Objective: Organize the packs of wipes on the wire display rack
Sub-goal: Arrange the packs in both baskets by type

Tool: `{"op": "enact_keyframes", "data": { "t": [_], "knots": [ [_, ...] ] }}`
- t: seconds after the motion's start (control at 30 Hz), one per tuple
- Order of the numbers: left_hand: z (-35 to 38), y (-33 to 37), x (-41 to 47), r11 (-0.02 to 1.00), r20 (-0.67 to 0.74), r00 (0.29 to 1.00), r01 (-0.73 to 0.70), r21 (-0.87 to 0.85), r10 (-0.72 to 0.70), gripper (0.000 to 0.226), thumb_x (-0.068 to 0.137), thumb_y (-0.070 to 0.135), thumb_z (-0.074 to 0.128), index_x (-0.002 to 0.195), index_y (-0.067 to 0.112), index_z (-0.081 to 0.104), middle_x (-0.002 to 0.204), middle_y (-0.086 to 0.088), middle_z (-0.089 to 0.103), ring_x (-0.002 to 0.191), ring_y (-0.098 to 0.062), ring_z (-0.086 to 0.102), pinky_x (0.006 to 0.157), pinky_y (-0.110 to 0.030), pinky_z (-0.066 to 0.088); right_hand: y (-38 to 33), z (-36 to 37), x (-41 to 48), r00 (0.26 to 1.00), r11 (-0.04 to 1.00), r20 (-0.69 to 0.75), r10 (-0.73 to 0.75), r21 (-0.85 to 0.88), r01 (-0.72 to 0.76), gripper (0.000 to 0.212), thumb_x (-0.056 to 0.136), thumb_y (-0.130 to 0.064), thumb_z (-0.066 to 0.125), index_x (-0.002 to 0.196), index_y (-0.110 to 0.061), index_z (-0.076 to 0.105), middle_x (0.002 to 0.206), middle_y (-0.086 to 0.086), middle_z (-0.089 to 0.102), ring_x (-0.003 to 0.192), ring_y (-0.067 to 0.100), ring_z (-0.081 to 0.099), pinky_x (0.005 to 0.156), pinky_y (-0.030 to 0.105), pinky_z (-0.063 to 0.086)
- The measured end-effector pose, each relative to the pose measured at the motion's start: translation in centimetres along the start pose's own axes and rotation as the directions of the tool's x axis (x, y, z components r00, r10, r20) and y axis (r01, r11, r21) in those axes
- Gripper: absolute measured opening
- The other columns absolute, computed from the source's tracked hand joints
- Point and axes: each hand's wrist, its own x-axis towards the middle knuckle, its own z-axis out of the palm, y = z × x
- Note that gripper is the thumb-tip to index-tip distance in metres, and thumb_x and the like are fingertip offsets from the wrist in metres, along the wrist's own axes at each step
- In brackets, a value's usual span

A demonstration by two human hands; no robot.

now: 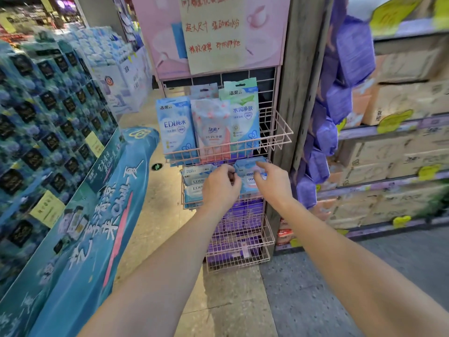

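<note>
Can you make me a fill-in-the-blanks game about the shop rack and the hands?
1. The pink wire display rack has ____ upright packs across the front of its top basket.
2. The middle front pack, a wipes pack with white dots, is ____.
3. Both the left hand and right hand reach into the ____ basket from the top.

Missing words: three; pink; second

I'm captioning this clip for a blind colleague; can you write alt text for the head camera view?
Two bare hands, the left hand and right hand, reach into the second basket of a pink wire display rack, at blue packs of wipes. Above, the top basket holds three upright packs: blue, pink, green.
</note>
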Motion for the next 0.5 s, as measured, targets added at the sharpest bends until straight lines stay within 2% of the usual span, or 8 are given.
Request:
{"op": "enact_keyframes", "data": {
  "t": [0.13, 0.27, 0.33, 0.4, 0.43, 0.5],
  "knots": [
    [-2.4, 1.0, -0.5, 0.994, -0.088, 0.994, -0.077, -0.072, 0.071, 0.016, 0.093, 0.038, 0.057, 0.104, 0.028, 0.063, 0.091, 0.012, 0.068, 0.085, -0.014, 0.063, 0.076, -0.038, 0.056, -3.8, -1.4, -0.8, 0.982, 0.992, -0.158, -0.1, 0.06, 0.111, 0.036, 0.095, -0.027, 0.06, 0.127, -0.014, 0.071, 0.126, 0.002, 0.072, 0.117, 0.02, 0.066, 0.103, 0.035, 0.05],
    [-5.0, 2.1, -0.2, 0.979, -0.228, 0.962, -0.179, -0.102, 0.152, 0.017, 0.091, 0.033, 0.062, 0.104, 0.023, 0.064, 0.09, 0.008, 0.07, 0.087, -0.019, 0.066, 0.08, -0.04, 0.055, -7.3, -3.1, 0.0, 0.946, 0.981, -0.296, -0.129, 0.104, 0.166, 0.029, 0.096, -0.024, 0.061, 0.12, -0.013, 0.073, 0.117, -0.001, 0.074, 0.109, 0.014, 0.067, 0.097, 0.022, 0.046],
    [-6.1, 2.5, 0.1, 0.974, -0.283, 0.944, -0.207, -0.095, 0.173, 0.016, 0.091, 0.027, 0.066, 0.105, 0.019, 0.066, 0.092, 0.006, 0.069, 0.088, -0.02, 0.066, 0.084, -0.043, 0.054, -8.6, -4.1, 1.1, 0.953, 0.979, -0.283, -0.106, 0.141, 0.15, 0.032, 0.097, -0.025, 0.062, 0.125, -0.011, 0.07, 0.12, -0.001, 0.073, 0.11, 0.012, 0.066, 0.095, 0.018, 0.043],
    [-7.0, 2.9, 0.6, 0.975, -0.313, 0.933, -0.212, -0.073, 0.179, 0.02, 0.092, 0.025, 0.068, 0.109, 0.016, 0.066, 0.098, 0.003, 0.067, 0.091, -0.022, 0.066, 0.089, -0.044, 0.052, -9.6, -4.9, 2.2, 0.966, 0.975, -0.244, -0.082, 0.183, 0.128, 0.036, 0.096, -0.024, 0.064, 0.13, -0.011, 0.066, 0.12, -0.003, 0.07, 0.108, 0.009, 0.064, 0.096, 0.021, 0.046],
    [-7.4, 3.2, 0.8, 0.976, -0.324, 0.93, -0.207, -0.066, 0.175, 0.021, 0.091, 0.025, 0.068, 0.109, 0.015, 0.065, 0.1, 0.002, 0.065, 0.092, -0.022, 0.064, 0.09, -0.043, 0.051, -9.9, -5.3, 2.8, 0.968, 0.971, -0.239, -0.072, 0.205, 0.123, 0.037, 0.095, -0.022, 0.066, 0.131, -0.012, 0.064, 0.118, -0.008, 0.068, 0.104, 0.005, 0.062, 0.093, 0.016, 0.047],
    [-8.0, 3.7, 1.2, 0.969, -0.328, 0.922, -0.24, -0.063, 0.207, 0.017, 0.091, 0.025, 0.068, 0.106, 0.016, 0.064, 0.095, 0.006, 0.059, 0.085, -0.017, 0.06, 0.082, -0.038, 0.051, -10.3, -5.9, 4.4, 0.972, 0.969, -0.231, -0.046, 0.227, 0.1, 0.043, 0.092, -0.019, 0.069, 0.134, -0.014, 0.061, 0.113, -0.014, 0.061, 0.098, 0.001, 0.057, 0.076, -0.001, 0.041]
  ]
}}
